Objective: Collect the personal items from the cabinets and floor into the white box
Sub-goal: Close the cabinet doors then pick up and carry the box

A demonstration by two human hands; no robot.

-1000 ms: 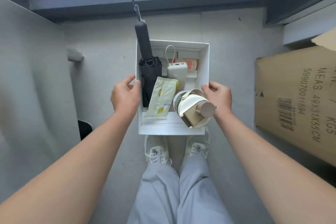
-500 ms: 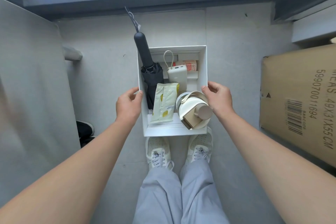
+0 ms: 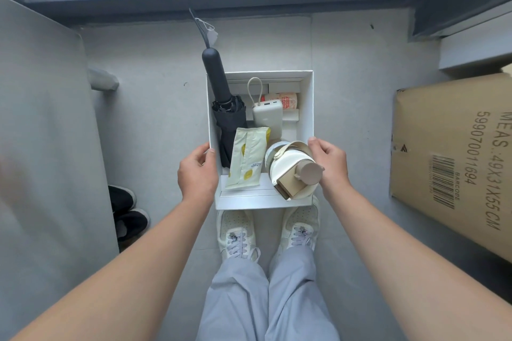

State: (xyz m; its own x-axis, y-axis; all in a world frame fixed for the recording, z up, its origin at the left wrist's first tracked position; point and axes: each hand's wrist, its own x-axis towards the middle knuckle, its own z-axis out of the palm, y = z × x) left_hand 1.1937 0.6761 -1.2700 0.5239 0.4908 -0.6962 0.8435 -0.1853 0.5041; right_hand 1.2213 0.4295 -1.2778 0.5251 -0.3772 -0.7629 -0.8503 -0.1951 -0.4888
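**White box gripped at both side walls, loaded**

Open white rectangular box (image 3: 309,108) in front of the person, its near edge overlapping the toes of pale lace-up sneakers (image 3: 238,230). Cannot tell whether it rests on the grey floor or hangs clear.

Left hand (image 3: 197,171) clasps the left wall, thumb on the rim. Right hand (image 3: 331,165) clasps the right wall likewise. Fingers on the outer faces are hidden.

Inside:
- Folded black umbrella (image 3: 221,91), handle jutting past the far rim, canopy partly covered by a pale wipes packet with yellow print (image 3: 246,160).
- Cream power bank with loop cord (image 3: 267,119).
- Cream bottle with beige cap (image 3: 291,171), lying tilted beside the right hand.
- Small red-and-white packet (image 3: 282,98) behind the power bank, label unreadable.

Right: brown carton (image 3: 448,152), cut off by the frame. Left: black shoes (image 3: 126,210), half hidden behind a grey panel (image 3: 47,147).
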